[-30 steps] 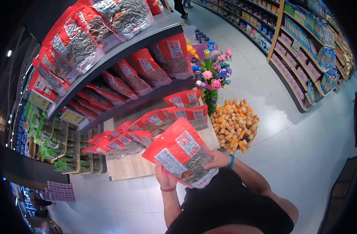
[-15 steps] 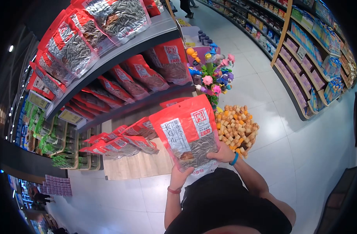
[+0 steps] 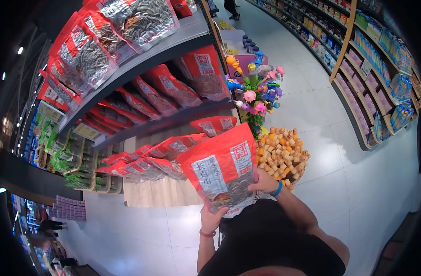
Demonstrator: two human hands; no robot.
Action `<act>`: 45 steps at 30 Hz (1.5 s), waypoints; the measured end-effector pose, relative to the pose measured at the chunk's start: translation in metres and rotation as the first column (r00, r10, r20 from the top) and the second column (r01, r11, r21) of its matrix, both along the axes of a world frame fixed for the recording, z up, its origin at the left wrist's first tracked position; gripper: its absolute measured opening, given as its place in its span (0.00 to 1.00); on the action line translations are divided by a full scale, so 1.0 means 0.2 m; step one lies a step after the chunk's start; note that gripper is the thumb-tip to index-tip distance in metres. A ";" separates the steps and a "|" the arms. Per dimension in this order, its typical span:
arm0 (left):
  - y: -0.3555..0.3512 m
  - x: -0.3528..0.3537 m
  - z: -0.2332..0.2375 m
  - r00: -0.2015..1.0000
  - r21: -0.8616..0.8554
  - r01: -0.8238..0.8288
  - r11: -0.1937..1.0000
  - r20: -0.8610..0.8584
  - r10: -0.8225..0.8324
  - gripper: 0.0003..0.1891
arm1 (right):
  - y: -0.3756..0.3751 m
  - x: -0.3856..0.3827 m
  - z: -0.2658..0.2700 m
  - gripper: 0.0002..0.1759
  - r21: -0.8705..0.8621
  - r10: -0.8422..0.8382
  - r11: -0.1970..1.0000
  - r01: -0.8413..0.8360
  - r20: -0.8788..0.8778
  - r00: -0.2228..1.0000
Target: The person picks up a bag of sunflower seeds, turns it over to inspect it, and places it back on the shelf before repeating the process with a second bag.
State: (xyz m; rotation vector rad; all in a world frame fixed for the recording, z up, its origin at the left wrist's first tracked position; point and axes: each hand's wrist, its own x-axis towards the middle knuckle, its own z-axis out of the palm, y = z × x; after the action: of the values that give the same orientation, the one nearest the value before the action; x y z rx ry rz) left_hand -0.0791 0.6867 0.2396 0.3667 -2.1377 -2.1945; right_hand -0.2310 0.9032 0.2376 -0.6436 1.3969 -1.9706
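bag of sunflower seeds (image 3: 222, 172), red and silver, one; held in two hands before the torso, beside the wooden display platform (image 3: 150, 197).
risk, as i judge it: grip sits low, so the unsupported top could flop toward the displayed red bags (image 3: 167, 148), or a corner slip should a thumb loosen. left hand (image 3: 212, 218): curled closed on the lower left corner, thumb in front. right hand (image 3: 265, 181): closed on the right edge, thumb across, elbow bent.
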 end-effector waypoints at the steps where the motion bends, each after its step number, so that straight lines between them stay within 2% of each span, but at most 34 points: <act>1: 0.02 0.02 0.00 1.000 -0.001 -0.005 1.000 0.005 0.005 0.33 | 0.01 -0.03 0.03 0.23 -0.009 -0.012 1.000 0.013 0.060 0.998; 3: 0.06 0.03 0.01 1.000 -0.106 0.002 0.994 0.011 0.000 0.33 | 0.02 -0.04 0.02 0.23 -0.015 -0.022 1.000 0.024 0.119 0.993; 5: 0.09 0.02 0.06 0.999 -0.093 -0.043 0.995 -0.009 0.042 0.34 | -0.02 -0.03 -0.02 0.24 -0.188 -0.036 0.978 0.090 0.272 0.962; 7: 0.09 -0.01 0.09 0.996 -0.084 -0.087 0.993 -0.033 0.085 0.34 | -0.02 -0.04 -0.02 0.24 -0.223 -0.044 0.968 0.112 0.292 0.955; 8: 0.09 -0.02 0.10 0.999 -0.070 -0.031 0.997 -0.013 0.030 0.35 | -0.02 -0.04 -0.01 0.25 -0.252 -0.056 0.957 0.140 0.314 0.948; 9: 0.09 -0.02 0.11 1.000 -0.053 0.025 0.998 0.003 -0.025 0.35 | -0.01 -0.03 -0.01 0.25 -0.252 -0.053 0.958 0.137 0.312 0.949; 12: 0.08 -0.01 0.08 0.999 -0.069 0.046 0.997 0.025 -0.044 0.37 | 0.00 -0.01 -0.02 0.26 -0.187 -0.078 0.975 0.124 0.235 0.969; 14: 0.09 0.00 0.06 0.999 -0.097 0.039 0.995 0.014 -0.037 0.36 | 0.01 0.00 -0.03 0.25 -0.135 -0.117 0.980 0.144 0.188 0.975; 17: 0.10 0.02 0.05 1.000 -0.128 0.024 0.992 0.005 -0.024 0.37 | 0.01 0.02 0.00 0.24 -0.154 -0.146 0.974 0.168 0.146 0.978; 18: 0.11 0.02 0.05 1.000 -0.134 0.017 0.991 0.009 -0.016 0.37 | 0.01 0.03 0.00 0.24 -0.153 -0.148 0.974 0.170 0.147 0.978; 19: 0.13 0.03 0.04 1.000 -0.133 0.019 0.991 0.010 -0.018 0.37 | 0.01 0.04 -0.01 0.24 -0.168 -0.140 0.969 0.179 0.221 0.965; 20: 0.16 0.02 0.03 0.994 -0.024 -0.092 0.995 -0.063 0.091 0.38 | 0.02 0.04 -0.01 0.23 -0.184 -0.130 0.964 0.190 0.292 0.947; 21: 0.18 0.01 0.01 0.971 0.091 -0.194 0.977 -0.122 0.205 0.38 | 0.01 0.04 -0.01 0.23 -0.185 -0.132 0.964 0.192 0.291 0.948; 22: 0.18 -0.02 -0.01 0.958 0.244 -0.190 0.951 -0.164 0.233 0.41 | 0.00 0.05 0.00 0.23 -0.255 -0.160 0.934 0.251 0.332 0.930; 23: 0.19 -0.02 -0.03 0.959 0.244 -0.187 0.951 -0.165 0.231 0.41 | 0.00 0.05 0.02 0.23 -0.319 -0.182 0.895 0.311 0.374 0.909; 25: 0.25 -0.05 -0.03 0.951 0.568 -0.179 0.803 -0.110 0.290 0.43 | 0.00 0.05 0.04 0.23 -0.336 -0.194 0.879 0.339 0.397 0.897; 26: 0.25 -0.06 -0.08 0.961 0.610 -0.097 0.786 -0.147 0.233 0.44 | 0.00 0.05 0.05 0.23 -0.353 -0.203 0.861 0.366 0.420 0.884; 29: 0.29 -0.07 -0.08 0.981 0.617 -0.084 0.782 -0.086 0.173 0.42 | 0.02 0.06 0.08 0.23 -0.364 -0.215 0.840 0.403 0.459 0.862; 33: 0.29 -0.10 -0.04 0.983 0.521 -0.017 0.853 -0.147 0.110 0.40 | 0.05 0.08 0.10 0.23 -0.356 -0.242 0.829 0.431 0.467 0.851; 37: 0.29 -0.08 -0.05 0.988 0.569 -0.046 0.821 -0.097 0.123 0.39 | 0.06 0.10 0.12 0.24 -0.362 -0.254 0.809 0.462 0.494 0.831; 45: 0.31 -0.08 -0.07 0.975 0.550 -0.040 0.834 -0.161 0.153 0.38 | 0.08 0.11 0.05 0.24 -0.361 -0.261 0.820 0.445 0.455 0.851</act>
State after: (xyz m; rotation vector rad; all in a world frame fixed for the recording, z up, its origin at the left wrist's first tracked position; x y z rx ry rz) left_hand -0.0951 0.7490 0.2266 0.2519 -1.3292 -2.6160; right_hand -0.2095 0.9194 0.2486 -0.1513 0.8516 -2.5982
